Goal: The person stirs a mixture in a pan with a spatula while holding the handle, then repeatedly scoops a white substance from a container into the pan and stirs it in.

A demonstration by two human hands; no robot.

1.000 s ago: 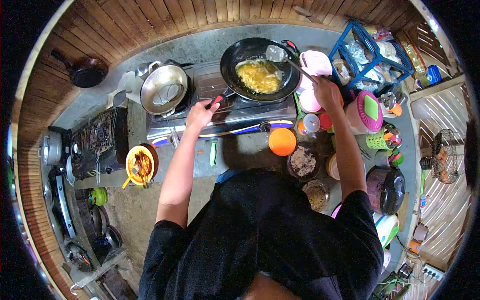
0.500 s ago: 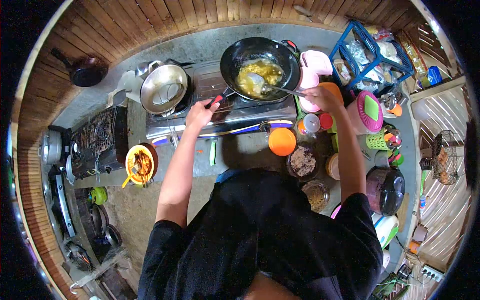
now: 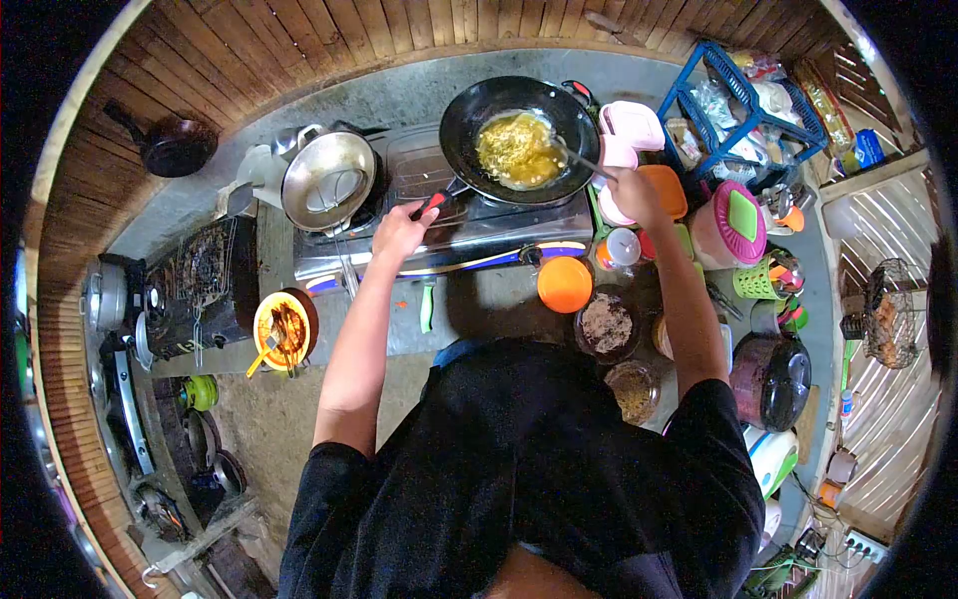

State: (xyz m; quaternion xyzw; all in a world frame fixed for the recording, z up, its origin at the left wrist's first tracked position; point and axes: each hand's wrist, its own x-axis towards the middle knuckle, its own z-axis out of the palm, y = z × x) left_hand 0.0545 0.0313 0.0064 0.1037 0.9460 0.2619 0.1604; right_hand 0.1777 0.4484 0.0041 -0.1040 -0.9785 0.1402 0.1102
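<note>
My left hand [image 3: 399,232] is closed round the red and black handle of a black wok [image 3: 469,130], which sits on the right side of the stove [image 3: 409,160]. Yellow food in liquid [image 3: 517,150] lies in the wok's middle. At the wok's right rim, my right hand [image 3: 631,192] grips a metal spatula [image 3: 584,160]. Its shaft slants down into the wok, and its blade is hard to make out at the right side of the food.
A second pan [image 3: 327,180] with a strainer stands on the stove's left. An orange lid [image 3: 565,285], a green knife [image 3: 427,306] and an orange bowl [image 3: 283,329] lie nearer me. Pink containers [image 3: 633,126] and a blue rack [image 3: 738,120] stand at the right.
The spatula first swung down from the wok's upper right into the food, then moved right. My right hand shifted with it. My left hand kept hold of the handle.
</note>
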